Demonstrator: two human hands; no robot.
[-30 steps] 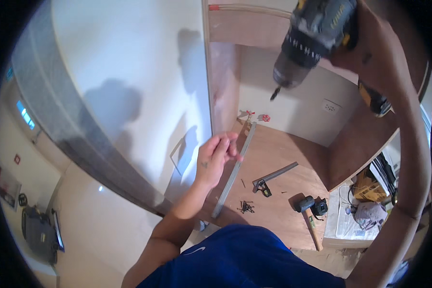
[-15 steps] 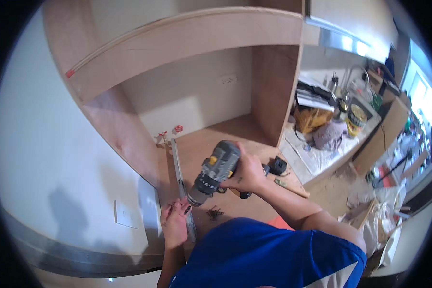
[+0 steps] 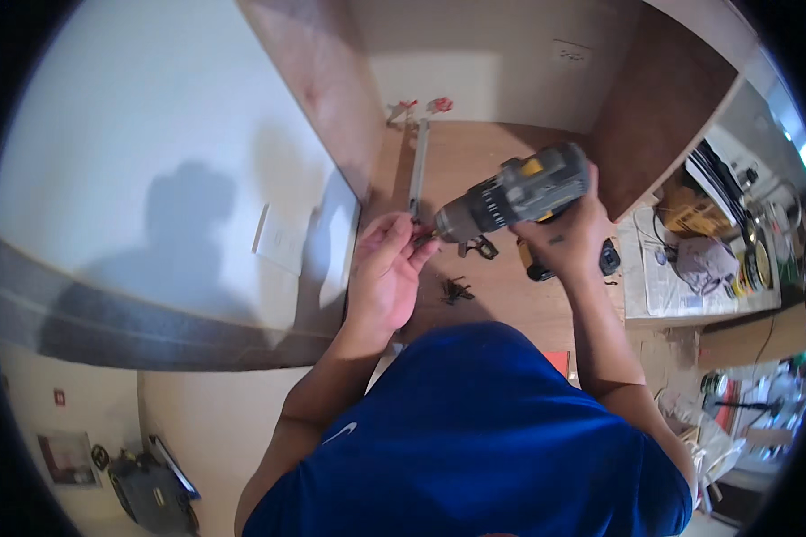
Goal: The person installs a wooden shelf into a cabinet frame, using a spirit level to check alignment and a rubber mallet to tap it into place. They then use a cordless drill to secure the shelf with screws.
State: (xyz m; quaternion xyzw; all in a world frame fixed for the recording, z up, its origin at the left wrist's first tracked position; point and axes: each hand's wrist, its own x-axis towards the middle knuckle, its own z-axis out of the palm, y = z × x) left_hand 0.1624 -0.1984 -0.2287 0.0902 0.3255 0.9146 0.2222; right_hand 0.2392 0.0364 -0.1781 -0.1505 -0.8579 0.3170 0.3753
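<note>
My right hand (image 3: 571,234) is wrapped around the grip of a grey and black cordless drill (image 3: 515,192) with a yellow switch. The drill lies almost level, its chuck toward the left. At the chuck's front my left hand (image 3: 387,273) is closed, palm up, fingertips pinched at the bit; the small dark piece between them is too small to name. Beyond the left fingertips, a long metal drawer slide (image 3: 419,166) rests on the wooden board (image 3: 510,309). A loose pile of dark screws (image 3: 457,291) lies on the board below the drill.
Wooden cabinet panels rise on the left (image 3: 318,85) and right (image 3: 663,107). Red ribbon-like pieces (image 3: 440,105) lie at the back by a wall outlet (image 3: 571,54). A cluttered counter (image 3: 681,295) stands at right, with a greyish cloth (image 3: 706,262). A dark bag (image 3: 152,492) sits lower left.
The view has swung left and downward. The drill has turned from pointing down and left to nearly level, still in my right hand. My left fingers stay at its bit.
</note>
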